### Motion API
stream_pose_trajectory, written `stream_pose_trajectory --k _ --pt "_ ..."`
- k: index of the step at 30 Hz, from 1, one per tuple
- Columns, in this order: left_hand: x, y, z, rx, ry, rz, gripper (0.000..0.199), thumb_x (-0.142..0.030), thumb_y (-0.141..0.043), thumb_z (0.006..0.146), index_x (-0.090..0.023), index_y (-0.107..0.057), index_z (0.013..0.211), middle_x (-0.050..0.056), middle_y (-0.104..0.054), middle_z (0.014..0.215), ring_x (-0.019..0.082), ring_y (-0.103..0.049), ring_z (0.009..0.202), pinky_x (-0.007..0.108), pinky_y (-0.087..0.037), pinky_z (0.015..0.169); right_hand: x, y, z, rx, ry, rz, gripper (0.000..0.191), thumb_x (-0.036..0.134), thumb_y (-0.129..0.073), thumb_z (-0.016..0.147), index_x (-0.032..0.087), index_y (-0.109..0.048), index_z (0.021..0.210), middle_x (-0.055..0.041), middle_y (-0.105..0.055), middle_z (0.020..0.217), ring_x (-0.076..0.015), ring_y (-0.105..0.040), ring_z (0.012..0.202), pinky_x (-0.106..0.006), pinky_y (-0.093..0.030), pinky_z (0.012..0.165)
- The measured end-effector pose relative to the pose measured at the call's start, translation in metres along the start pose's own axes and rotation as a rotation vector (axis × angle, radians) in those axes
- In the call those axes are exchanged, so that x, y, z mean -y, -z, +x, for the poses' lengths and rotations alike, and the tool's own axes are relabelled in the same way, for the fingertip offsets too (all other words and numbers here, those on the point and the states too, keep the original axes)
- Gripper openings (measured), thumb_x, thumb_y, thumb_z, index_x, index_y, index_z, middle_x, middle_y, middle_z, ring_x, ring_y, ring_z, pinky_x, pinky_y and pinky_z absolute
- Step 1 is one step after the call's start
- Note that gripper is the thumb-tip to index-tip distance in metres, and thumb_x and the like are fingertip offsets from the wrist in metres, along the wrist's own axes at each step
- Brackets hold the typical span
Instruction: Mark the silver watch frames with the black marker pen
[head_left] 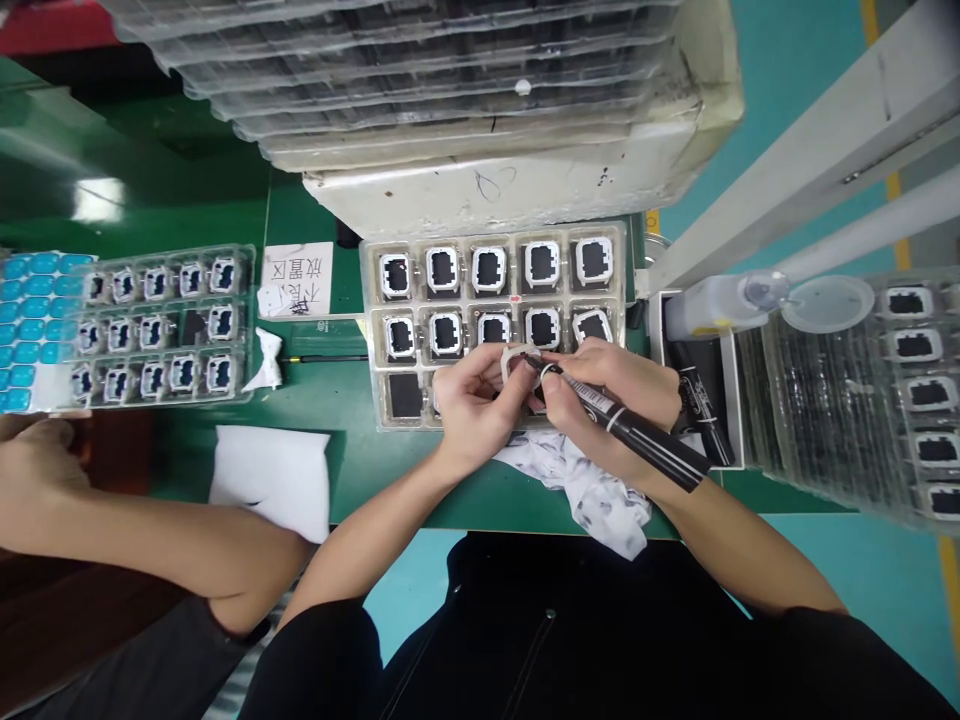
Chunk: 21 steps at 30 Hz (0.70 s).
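My left hand [480, 400] is closed on a small white frame part [513, 356], holding it over the front of a clear plastic tray [382, 420]. In my right hand [600, 395] is a black marker pen [652, 448], its tip end at the frame part and its thick rear end toward my right forearm. Fingers hide much of the part and the exact spot the tip meets. Similar white frames with dark centres sit in the tray's pockets, such as a frame part [542, 262] in the back row. One front-left pocket shows only its dark bottom.
A crumpled, stained cloth [592, 490] lies below my hands. Stacked trays [450, 90] rise behind. To the right are a box [735, 400] with another marker [705, 410], a bottle [712, 305] and more trays [817, 400]. At left, a co-worker's arm [150, 540] is near another tray [161, 400].
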<state>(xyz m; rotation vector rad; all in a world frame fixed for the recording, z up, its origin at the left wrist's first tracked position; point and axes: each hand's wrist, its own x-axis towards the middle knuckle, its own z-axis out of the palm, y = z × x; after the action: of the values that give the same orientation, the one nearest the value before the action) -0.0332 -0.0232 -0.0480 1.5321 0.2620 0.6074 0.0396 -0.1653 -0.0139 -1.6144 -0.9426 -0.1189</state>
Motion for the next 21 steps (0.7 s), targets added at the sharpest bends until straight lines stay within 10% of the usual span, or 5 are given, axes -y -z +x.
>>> stream_pose_trajectory --k 21 --pt "0.0001 0.0019 0.0023 -0.070 0.015 -0.048 0.016 -0.032 -0.080 0.094 -0.018 -0.077 0.101 0.001 -0.080 0.079 0.010 -0.069 0.053 0.022 -0.059 0.050 -0.0062 0.0046 -0.0050 -0.029 -0.077 0.260 0.031 0.048 -0.072 0.104 0.026 -0.067 0.125 -0.0066 -0.077 0.098 -0.0246 -0.077 0.083 -0.039 -0.067 0.068"
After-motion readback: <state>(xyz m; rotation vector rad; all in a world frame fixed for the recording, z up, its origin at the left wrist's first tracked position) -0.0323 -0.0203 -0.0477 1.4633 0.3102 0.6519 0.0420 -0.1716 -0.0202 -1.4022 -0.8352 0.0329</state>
